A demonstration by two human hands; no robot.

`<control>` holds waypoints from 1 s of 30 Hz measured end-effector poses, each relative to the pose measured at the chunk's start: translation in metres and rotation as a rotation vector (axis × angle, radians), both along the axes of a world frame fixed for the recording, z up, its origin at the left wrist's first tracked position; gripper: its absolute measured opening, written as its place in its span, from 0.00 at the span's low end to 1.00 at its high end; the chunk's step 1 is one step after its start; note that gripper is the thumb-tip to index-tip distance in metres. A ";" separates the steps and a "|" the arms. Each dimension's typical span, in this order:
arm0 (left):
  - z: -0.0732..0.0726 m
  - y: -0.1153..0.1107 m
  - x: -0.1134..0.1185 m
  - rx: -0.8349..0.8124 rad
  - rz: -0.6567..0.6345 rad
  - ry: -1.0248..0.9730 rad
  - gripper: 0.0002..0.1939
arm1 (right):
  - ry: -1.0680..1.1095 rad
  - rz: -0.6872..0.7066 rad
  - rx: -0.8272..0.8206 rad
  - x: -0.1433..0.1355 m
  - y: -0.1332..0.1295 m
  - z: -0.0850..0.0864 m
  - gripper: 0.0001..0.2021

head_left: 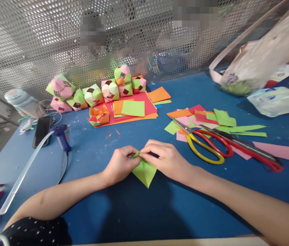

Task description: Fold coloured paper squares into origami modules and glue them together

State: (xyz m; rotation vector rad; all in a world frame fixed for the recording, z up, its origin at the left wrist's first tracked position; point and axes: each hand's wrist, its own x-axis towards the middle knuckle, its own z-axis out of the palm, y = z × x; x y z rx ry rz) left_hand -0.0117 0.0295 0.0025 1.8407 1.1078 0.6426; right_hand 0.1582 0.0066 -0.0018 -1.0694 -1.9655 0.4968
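Observation:
Between my two hands is a sheet of green paper (145,172), creased and partly folded, with one corner pointing toward me. My left hand (121,163) pinches its upper left edge. Thumb and fingers of my right hand (168,159) press on the top corner, close against the left fingertips. The fingers cover part of the fold. Beyond my hands lies a stack of red and orange sheets (149,104) with a green square (133,108) on top. A half-built orange and green paper piece (98,115) sits at the stack's left end.
Scissors (205,145), a box cutter (249,147) and paper scraps (185,121) lie to the right. Finished paper balls (110,90) line the back by a perforated metal screen (64,41). A glue gun (61,136), phone (42,131) and bottle (23,102) stand left; plastic bags (279,100) right.

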 end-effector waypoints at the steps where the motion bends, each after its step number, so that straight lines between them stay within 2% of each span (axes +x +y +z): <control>1: 0.001 0.000 0.000 0.009 -0.005 0.004 0.05 | 0.002 0.000 -0.001 0.000 0.000 0.001 0.06; 5: 0.001 0.000 -0.001 0.013 -0.025 0.001 0.06 | -0.004 -0.010 -0.016 0.001 -0.002 0.003 0.07; 10: 0.001 0.001 0.000 -0.092 0.017 -0.042 0.04 | 0.009 0.026 -0.069 0.002 -0.001 0.003 0.04; 15: 0.002 0.002 0.000 -0.164 0.030 -0.065 0.06 | -0.055 0.026 0.012 0.003 0.000 0.000 0.09; 19: 0.003 0.003 0.000 -0.200 0.071 -0.112 0.07 | -0.089 -0.027 0.040 0.002 0.000 0.000 0.06; 23: 0.004 0.005 0.000 -0.183 0.134 -0.146 0.07 | -0.125 -0.057 -0.003 0.003 0.001 -0.001 0.08; 26: 0.005 0.006 0.000 -0.179 0.140 -0.151 0.07 | -0.123 -0.043 0.009 0.005 0.003 -0.004 0.10; 30: 0.003 0.006 0.000 -0.192 0.122 -0.143 0.06 | -0.135 -0.039 0.030 0.004 0.004 -0.008 0.07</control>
